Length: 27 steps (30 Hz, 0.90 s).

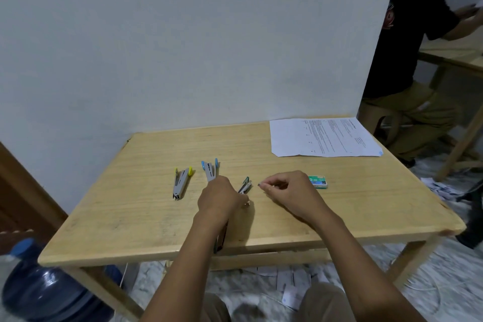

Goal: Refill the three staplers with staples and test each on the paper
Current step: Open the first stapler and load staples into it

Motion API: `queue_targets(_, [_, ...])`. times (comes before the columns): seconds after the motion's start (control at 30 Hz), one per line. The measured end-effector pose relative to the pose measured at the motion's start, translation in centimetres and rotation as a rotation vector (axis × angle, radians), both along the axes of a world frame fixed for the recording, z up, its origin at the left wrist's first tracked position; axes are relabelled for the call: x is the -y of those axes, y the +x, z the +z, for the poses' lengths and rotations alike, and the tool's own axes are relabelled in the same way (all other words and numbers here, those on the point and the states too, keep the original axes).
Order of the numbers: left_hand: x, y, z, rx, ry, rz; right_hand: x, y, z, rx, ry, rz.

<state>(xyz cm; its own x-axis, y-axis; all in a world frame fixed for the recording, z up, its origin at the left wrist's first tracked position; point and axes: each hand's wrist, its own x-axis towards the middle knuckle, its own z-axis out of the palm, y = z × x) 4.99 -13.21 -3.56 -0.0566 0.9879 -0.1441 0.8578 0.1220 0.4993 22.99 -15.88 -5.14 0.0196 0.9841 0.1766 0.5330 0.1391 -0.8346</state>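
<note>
One wooden counter (156, 217) carries everything, with bare wood along its near and left edges. One paper (324, 137) lies flat at the far right corner. Of two hands mid-counter, the left hand (222, 197) curls its fingers over the green stapler (245, 185), and the right hand (286, 191) pinches a staple strip (260, 185) between closed fingers. The yellow stapler (181, 181) and blue stapler (210, 171) lie splayed left of centre, making three. One staple box (317, 181) sits just beside the right hand.
</note>
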Motion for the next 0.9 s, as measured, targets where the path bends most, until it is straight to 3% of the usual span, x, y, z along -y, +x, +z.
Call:
queue_targets(0.2, [0.3, -1.3, 0.5, 0.216, 0.016, -0.015, 0.3, -1.1, 0.3, 0.035, -0.008, 0.027])
queue_targets(0.33, [1.8, -2.2, 1.6, 0.562, -0.003, -0.058, 0.7, -1.8, 0.8, -0.046, 0.015, 0.045])
queue_targets(0.5, [2.9, -2.9, 0.8, 1.030, -0.176, -0.119, 1.4, -2.6, 1.9, -0.168, 0.052, 0.068])
queue_targets(0.67, [3.0, -2.1, -0.4, 1.290, -0.191, -0.167, 1.2, -2.6, 3.0, 0.001, 0.084, 0.109])
queue_targets(0.9, [3.0, -1.7, -1.2, 1.331, -0.225, -0.209, 0.8, -2.3, 4.2, 0.335, 0.151, 0.219])
